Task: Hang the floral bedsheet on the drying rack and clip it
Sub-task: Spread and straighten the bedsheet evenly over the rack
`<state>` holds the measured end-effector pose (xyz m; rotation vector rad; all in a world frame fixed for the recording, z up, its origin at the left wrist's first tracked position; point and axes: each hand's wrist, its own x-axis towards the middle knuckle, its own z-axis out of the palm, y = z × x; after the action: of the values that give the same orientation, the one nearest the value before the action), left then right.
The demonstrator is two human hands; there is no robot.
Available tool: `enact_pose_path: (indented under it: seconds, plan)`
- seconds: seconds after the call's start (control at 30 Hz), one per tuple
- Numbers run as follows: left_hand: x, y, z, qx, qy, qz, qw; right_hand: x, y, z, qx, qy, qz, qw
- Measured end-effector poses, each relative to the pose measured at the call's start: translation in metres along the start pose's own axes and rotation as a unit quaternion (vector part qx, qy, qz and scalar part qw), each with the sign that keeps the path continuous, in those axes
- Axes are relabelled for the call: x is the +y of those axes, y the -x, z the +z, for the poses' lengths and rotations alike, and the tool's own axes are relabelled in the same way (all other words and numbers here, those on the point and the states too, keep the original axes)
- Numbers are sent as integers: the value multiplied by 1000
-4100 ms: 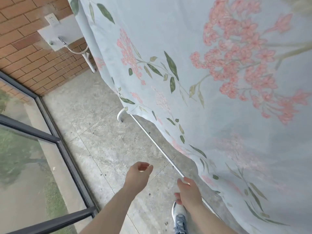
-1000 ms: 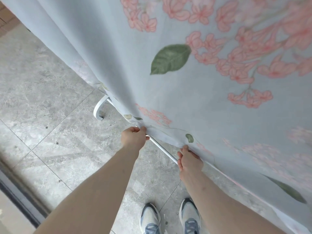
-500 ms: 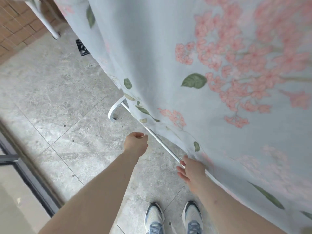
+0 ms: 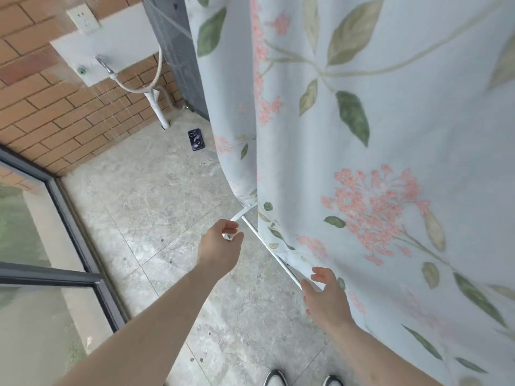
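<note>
1. Floral bedsheet (image 4: 376, 135), one, pale blue with pink blossoms and green leaves, draped down over the right side of the view, lower hem just above the floor.
2. Drying rack's white bottom rail (image 4: 271, 250), one visible, running diagonally along the hem, curved foot end partly behind the left hand; upper part of the rack hidden by the cloth.
3. Hands, two, both bare-armed. Left hand (image 4: 220, 246) loosely curled, thumb and fingers close together around something small and pale; cannot tell whether a clip or only the rail's foot seen through the gap.
4. Right hand (image 4: 324, 296) released, fingers spread and relaxed, just beside the rail and the hem, gripping nothing.
5. Shoes, two toe tips (image 4: 274, 378) at the bottom edge, on the grey stone-tile floor (image 4: 156, 190).
6. Dark phone-like object (image 4: 196, 139), one, lying flat on the floor near the wall.
7. Brick wall (image 4: 55, 112) at upper left, bearing one white socket (image 4: 82, 18), one tap (image 4: 104, 64) with one pale hose (image 4: 147, 79) looping down.
8. Dark-framed glass door (image 4: 69, 227) at left.
</note>
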<state>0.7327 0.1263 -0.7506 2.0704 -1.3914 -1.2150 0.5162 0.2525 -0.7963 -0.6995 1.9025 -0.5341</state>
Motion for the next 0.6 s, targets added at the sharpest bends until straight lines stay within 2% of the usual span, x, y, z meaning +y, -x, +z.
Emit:
enact_pose_path:
  seconds: [0.17, 0.4, 0.6]
  plan:
    - [27, 69, -28, -58, -26, 15, 998, -8, 69, -34, 13, -20, 7, 1000]
    - [67, 230, -29, -232, -100, 43, 967, 22, 234, -113, 62, -33, 75, 995]
    - [79, 320, -15, -284, -148, 108, 941, 68, 320, -163, 108, -46, 115, 986]
